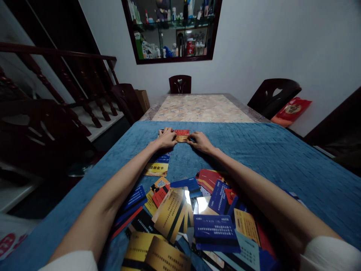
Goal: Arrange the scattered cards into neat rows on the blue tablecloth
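Note:
At the far part of the blue cloth, a gold card (182, 139) lies just below a red card (182, 132), overlapping or touching it. My left hand (167, 138) is at the gold card's left edge, fingers bent and thumb against it. On the right edge, my right hand (200, 142) grips the same card between thumb and fingers. A dark card peeks out behind my left fingers, mostly hidden. Nearer to me, a blue card and a yellow card (156, 168) lie in a column below my left hand, partly covered by my left forearm.
A loose heap of gold, blue, red and black cards (172, 214) spreads between my forearms. The blue cloth (242, 150) covers the near part of the table (197, 105). Dark wooden chairs (180, 83) stand around it, and a red bag (293, 109) rests on the right one.

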Demonstrator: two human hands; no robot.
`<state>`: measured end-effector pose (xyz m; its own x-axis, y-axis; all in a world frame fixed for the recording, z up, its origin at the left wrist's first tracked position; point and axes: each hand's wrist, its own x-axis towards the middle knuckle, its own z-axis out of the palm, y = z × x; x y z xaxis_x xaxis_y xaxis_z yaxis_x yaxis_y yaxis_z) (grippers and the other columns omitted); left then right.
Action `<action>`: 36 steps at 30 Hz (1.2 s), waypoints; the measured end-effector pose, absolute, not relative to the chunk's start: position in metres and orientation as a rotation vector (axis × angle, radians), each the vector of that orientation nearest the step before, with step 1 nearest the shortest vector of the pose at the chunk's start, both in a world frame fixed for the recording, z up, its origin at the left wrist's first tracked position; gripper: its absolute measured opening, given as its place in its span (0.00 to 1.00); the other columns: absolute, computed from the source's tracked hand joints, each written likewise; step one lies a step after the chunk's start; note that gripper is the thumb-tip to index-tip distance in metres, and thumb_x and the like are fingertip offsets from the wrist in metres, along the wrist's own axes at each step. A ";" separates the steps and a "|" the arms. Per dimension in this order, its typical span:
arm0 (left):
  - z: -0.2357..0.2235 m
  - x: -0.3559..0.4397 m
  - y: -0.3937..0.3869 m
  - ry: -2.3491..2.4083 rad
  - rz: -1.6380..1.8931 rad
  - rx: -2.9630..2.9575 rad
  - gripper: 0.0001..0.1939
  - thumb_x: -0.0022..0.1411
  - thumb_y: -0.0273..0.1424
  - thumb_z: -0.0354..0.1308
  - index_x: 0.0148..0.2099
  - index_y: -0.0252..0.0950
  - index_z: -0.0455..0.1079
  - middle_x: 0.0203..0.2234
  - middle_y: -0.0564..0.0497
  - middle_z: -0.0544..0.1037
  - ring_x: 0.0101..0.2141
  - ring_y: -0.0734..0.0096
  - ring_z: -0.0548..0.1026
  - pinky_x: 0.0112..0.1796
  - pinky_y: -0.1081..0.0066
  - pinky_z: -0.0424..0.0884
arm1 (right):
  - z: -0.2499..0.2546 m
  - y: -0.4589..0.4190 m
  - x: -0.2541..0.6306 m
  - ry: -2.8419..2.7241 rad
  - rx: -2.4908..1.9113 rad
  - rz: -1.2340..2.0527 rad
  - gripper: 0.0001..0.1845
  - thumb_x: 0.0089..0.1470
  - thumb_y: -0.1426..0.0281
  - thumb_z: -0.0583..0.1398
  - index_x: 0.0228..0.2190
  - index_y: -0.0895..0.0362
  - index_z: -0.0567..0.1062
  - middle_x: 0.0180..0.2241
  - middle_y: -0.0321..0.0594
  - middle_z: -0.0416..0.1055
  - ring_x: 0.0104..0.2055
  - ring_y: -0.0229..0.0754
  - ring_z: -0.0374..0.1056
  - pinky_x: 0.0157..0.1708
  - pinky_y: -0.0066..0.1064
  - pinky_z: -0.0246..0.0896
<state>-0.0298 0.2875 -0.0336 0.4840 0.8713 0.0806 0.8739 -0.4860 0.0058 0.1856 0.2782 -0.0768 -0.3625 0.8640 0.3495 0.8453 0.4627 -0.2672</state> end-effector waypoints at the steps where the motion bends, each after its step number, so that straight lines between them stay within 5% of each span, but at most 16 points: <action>1: -0.034 -0.030 0.287 -1.572 -0.113 -2.676 0.18 0.60 0.37 0.55 0.51 0.38 0.73 0.54 0.39 0.66 0.57 0.47 0.61 0.53 0.48 0.58 | -0.077 0.278 0.185 -2.273 -1.429 0.058 0.14 0.59 0.65 0.61 0.44 0.58 0.80 0.43 0.49 0.75 0.42 0.46 0.69 0.45 0.34 0.59; 23: -0.019 -0.042 0.264 -1.533 -0.252 -2.678 0.21 0.59 0.35 0.59 0.54 0.40 0.72 0.53 0.41 0.67 0.56 0.48 0.60 0.53 0.50 0.56 | -0.067 0.272 0.188 -2.283 -1.465 0.055 0.18 0.56 0.67 0.61 0.48 0.58 0.78 0.44 0.49 0.75 0.42 0.46 0.70 0.44 0.31 0.62; 36: -0.009 -0.086 0.182 -1.522 -0.387 -2.659 0.18 0.61 0.32 0.56 0.53 0.37 0.74 0.54 0.40 0.69 0.55 0.48 0.62 0.53 0.50 0.57 | -0.031 0.210 0.159 -2.347 -1.278 0.084 0.16 0.57 0.69 0.59 0.46 0.54 0.79 0.48 0.45 0.76 0.48 0.52 0.66 0.47 0.39 0.57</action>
